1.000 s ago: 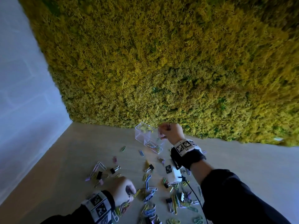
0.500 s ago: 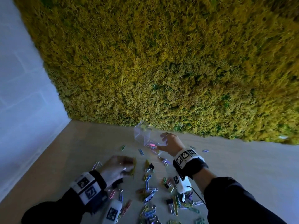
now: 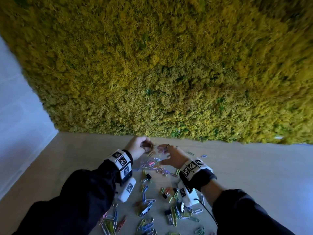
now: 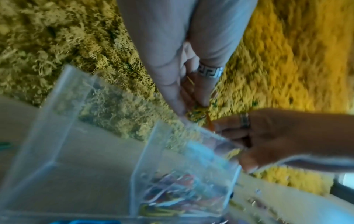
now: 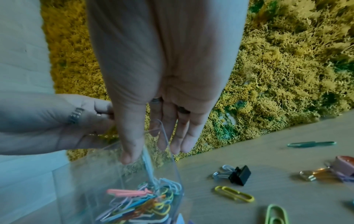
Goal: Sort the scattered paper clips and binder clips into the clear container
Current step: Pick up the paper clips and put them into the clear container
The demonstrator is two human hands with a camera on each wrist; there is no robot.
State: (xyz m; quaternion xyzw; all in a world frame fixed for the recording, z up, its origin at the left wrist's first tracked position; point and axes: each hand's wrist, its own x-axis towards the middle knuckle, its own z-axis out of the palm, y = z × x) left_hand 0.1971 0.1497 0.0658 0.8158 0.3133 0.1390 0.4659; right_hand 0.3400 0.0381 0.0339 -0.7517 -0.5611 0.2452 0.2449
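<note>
Left hand (image 3: 138,147) fingers (image 4: 173,84) curl around a bunch of paper clips (image 3: 151,150) directly above the clear container (image 5: 134,174). Right hand (image 3: 171,156) fingers (image 5: 184,136) are extended, thumb and fingers gripping the container wall — container at the far counter (image 3: 245,167) edge, holding coloured clips. Half a second ago the left hand was down at the scattered clips (image 3: 147,200). Wristband markers — no legible text.
</note>
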